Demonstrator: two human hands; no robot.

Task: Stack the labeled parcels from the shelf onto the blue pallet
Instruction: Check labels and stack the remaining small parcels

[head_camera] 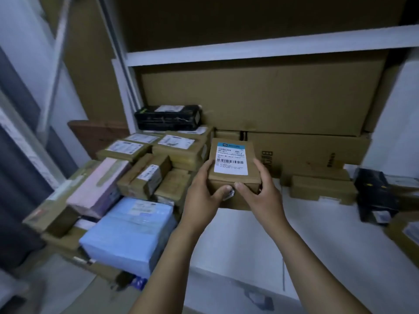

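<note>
A small brown parcel [234,168] is held in front of the shelf [272,49] by both hands. The left hand [200,193] is closed on its left side and the right hand [260,189] on its right side, with the thumbs pressed on the near face and the fingers wrapped behind; each grip is thus tight on the parcel. A white label [231,158] with a blue strip and barcodes is seen on the parcel's upper face, tilted toward the camera. To the left, a stack of parcels [145,173] is piled, among them a pale blue box [129,232], a pink box [99,189] and a black box [169,116] on top at the back. Large flat cartons [260,98] are stood behind on the shelf, and a low brown carton [322,189] is laid to the right, beside a black item [374,196]. No blue pallet can be made out.
</note>
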